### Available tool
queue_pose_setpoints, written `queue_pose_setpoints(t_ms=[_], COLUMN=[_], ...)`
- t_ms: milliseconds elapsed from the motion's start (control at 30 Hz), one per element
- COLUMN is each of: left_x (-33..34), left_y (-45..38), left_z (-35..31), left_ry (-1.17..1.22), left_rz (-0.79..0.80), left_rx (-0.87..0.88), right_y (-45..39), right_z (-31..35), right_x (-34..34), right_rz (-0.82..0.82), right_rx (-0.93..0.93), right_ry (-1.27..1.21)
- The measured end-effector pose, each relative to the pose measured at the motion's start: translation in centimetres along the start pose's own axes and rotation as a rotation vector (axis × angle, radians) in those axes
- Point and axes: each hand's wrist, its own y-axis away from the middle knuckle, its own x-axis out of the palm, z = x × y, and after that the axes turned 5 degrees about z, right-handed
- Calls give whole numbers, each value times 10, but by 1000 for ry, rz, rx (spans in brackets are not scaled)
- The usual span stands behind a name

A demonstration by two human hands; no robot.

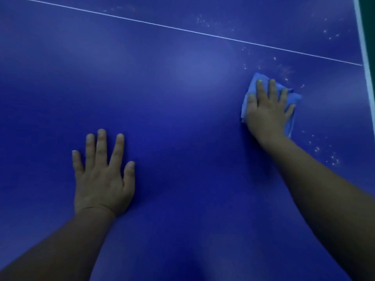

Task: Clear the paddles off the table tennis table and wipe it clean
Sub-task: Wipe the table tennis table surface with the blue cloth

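Observation:
The blue table tennis table (182, 98) fills the view. My right hand (267, 110) presses flat, fingers straight, on a folded light-blue cloth (294, 98) at the right side of the table. My left hand (101, 175) rests flat on the bare surface at lower left, fingers spread. White specks and smears (284, 67) lie on the surface around the cloth, above it and to its lower right. No paddles are in view.
A thin white centre line (182, 30) runs diagonally across the top. The white edge stripe of the table (365, 57) runs down the right side, with dark green floor beyond it.

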Motion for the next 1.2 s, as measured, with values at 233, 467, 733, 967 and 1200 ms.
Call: queue_pose_setpoints(t_ms=[233, 467, 733, 967, 1200], left_x=[5, 3, 3, 3, 3], left_y=[2, 2, 2, 2, 3], left_z=[3, 3, 2, 2, 2], left_ry=[-5, -18, -21, -52, -58], left_rz=[-30, -46, -33, -42, -40], left_rx=[28, 26, 21, 32, 23], right_y=[47, -16, -71, 1, -42], right_z=[138, 164, 50, 221, 206], right_x=[50, 37, -4, 50, 33], right_rz=[-53, -28, -101, -62, -44], right_rx=[-395, -567, 108, -323, -329], right_ry=[114, 172, -50, 28, 44])
